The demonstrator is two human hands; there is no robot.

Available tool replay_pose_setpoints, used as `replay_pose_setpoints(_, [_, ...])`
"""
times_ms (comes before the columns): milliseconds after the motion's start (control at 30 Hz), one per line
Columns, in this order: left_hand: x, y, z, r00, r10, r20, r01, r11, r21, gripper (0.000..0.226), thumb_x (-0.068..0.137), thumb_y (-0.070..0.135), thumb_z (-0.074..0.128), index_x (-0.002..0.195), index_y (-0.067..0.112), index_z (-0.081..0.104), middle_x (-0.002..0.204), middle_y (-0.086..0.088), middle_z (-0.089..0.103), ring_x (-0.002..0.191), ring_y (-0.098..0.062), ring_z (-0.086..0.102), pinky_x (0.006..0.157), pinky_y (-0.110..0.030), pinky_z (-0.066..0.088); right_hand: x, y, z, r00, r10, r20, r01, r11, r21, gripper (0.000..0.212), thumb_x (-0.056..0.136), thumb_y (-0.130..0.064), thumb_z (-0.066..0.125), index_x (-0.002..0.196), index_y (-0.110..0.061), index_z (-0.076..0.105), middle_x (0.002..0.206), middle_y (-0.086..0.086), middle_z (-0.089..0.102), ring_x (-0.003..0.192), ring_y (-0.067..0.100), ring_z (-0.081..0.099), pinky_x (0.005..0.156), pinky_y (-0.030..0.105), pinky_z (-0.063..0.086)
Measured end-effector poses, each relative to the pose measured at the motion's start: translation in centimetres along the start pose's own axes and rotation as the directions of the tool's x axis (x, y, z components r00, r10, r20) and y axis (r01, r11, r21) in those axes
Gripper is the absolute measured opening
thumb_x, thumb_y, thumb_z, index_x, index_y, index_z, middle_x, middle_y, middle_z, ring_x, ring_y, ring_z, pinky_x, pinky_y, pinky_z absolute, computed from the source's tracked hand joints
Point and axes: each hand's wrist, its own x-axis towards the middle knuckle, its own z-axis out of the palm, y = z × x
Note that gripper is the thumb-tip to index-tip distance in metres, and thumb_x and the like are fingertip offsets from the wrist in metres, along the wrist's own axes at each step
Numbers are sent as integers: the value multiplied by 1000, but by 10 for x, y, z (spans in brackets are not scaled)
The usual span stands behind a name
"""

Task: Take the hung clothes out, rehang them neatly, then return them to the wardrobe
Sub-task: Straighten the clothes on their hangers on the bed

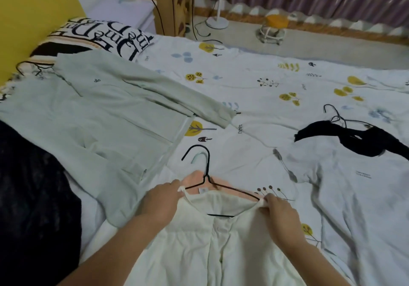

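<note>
- A cream button-front garment [212,248] is spread on the bed between the two hands, its neckline held open over a black wire hanger [221,188].
- The left corner of the neckline is pinched by the left hand [163,199], fingers curled on the fabric.
- The right corner of the neckline is pinched likewise by the right hand [280,210]; the two hands are kept apart, one at each shoulder of the hanger.
- A peach-coloured garment [194,180] is seen under the hanger, just beyond the fingertips, and the hook of a pale blue hanger [197,156] shows beside the black hook.
- To the left of the left hand, a pale green zip jacket [95,117] is laid flat, its own hanger hook up by the lettered pillow [99,35].
- A dark knitted garment [33,193] lies further left, at the near edge.
- To the right of the right hand, a white T-shirt [354,188] is spread out, with a black garment [358,138] and a thin hanger lying across its top.
- Everything rests on a white quilt with yellow tree prints [265,75].
- Beyond the bed, a white fan stand [218,18] is seen before the curtain.
</note>
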Motion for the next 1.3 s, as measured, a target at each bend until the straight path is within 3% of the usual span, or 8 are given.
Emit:
replay_pose_setpoints(100, [-32, 10, -27, 997, 7, -77, -13, 996, -83, 20, 97, 36, 38, 84, 22, 33, 89, -2, 60, 87, -22, 57, 67, -33, 37, -35, -1, -29, 996, 5, -93, 6, 992, 126, 19, 92, -17, 47, 110, -17, 53, 105, 0, 59, 103, 23, 53, 78, 33, 33])
replay_pose_setpoints(367, [-144, 64, -130, 969, -92, -229, 9, 941, -339, 19, 93, 34, 50, 90, 16, 55, 87, 0, 63, 87, -21, 58, 77, -35, 45, -128, 4, -130, 969, 24, -247, 74, 923, 377, 11, 81, -5, 64, 90, -11, 62, 81, 2, 55, 91, 32, 54, 71, 36, 36])
replay_pose_setpoints(533, [-236, 94, -178, 915, -110, -389, -37, 935, -353, 16, 90, 35, 53, 93, 20, 59, 87, -1, 64, 89, -22, 57, 68, -30, 34, -202, 9, -175, 936, 9, -352, 178, 850, 495, 23, 77, -2, 68, 84, -20, 56, 81, 9, 56, 91, 33, 55, 72, 35, 34])
replay_pose_setpoints(600, [-272, 101, -193, 896, -125, -426, -39, 934, -356, 13, 89, 35, 55, 83, 23, 57, 78, 2, 60, 84, -21, 55, 62, -29, 27, -229, 12, -189, 928, -6, -372, 212, 831, 515, 27, 78, -5, 68, 82, -25, 52, 81, 9, 55, 90, 33, 55, 71, 35, 35])
replay_pose_setpoints(733, [-342, 110, -212, 862, -179, -474, -30, 916, -401, 36, 87, 31, 59, 59, 33, 35, 58, 8, 43, 67, -14, 43, 56, -28, 21, -281, 13, -214, 907, -71, -416, 294, 814, 500, 17, 78, -6, 68, 86, -18, 59, 82, 6, 58, 90, 32, 56, 70, 34, 36])
replay_pose_setpoints(900, [-413, 107, -232, 813, -264, -519, -16, 881, -473, 30, 85, 30, 61, 60, 30, 45, 55, 5, 47, 58, -7, 45, 50, -18, 28, -331, 0, -243, 843, -167, -511, 421, 797, 434, 17, 77, -2, 70, 90, -10, 63, 79, -2, 55, 88, 31, 56, 70, 32, 33])
replay_pose_setpoints(1167, [-510, 86, -274, 712, -334, -618, -37, 861, -507, 19, 83, 28, 63, 68, 20, 57, 58, 5, 53, 60, -14, 50, 51, -28, 31, -408, -46, -281, 740, -215, -638, 531, 769, 357, 25, 73, -3, 75, 96, -5, 64, 86, 8, 62, 92, 35, 60, 76, 38, 41])
replay_pose_setpoints(1300, [-558, 66, -287, 642, -361, -676, -70, 851, -520, 21, 82, 27, 64, 65, 20, 55, 57, 2, 51, 58, -15, 48, 52, -30, 32, -448, -77, -294, 697, -246, -674, 581, 745, 328, 29, 72, -2, 74, 99, -11, 65, 84, -2, 53, 95, 32, 57, 74, 33, 35])
